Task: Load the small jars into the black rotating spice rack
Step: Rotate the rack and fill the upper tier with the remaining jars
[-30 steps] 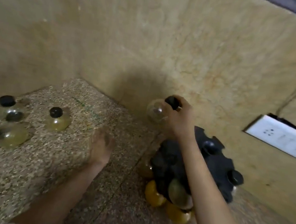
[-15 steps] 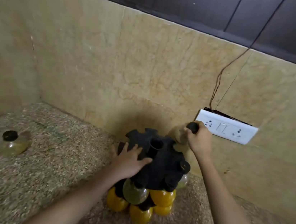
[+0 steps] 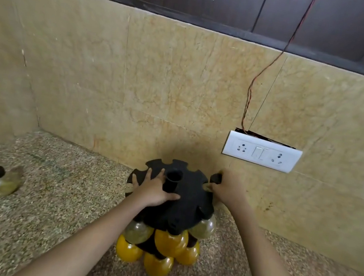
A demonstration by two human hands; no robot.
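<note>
The black rotating spice rack (image 3: 185, 204) stands on the speckled counter near the back wall, with several yellow and greenish jars (image 3: 169, 242) hanging in its lower slots. My left hand (image 3: 154, 189) lies flat on the rack's top, fingers spread beside the centre tube. At the rack's right rim my right hand (image 3: 227, 188) grips a small jar by its black lid (image 3: 215, 178); the jar's body is mostly hidden behind the rim. One loose greenish jar with a black lid (image 3: 0, 182) sits on the counter at the far left.
The stone counter (image 3: 63, 203) meets tiled walls at the back and left, forming a corner. A white socket plate (image 3: 261, 153) with a hanging wire is on the wall just above and right of the rack.
My right hand has lowered the jar from beside the socket down to the rack's right rim. My left hand stays on the rack's top. The view tilted up slightly.
</note>
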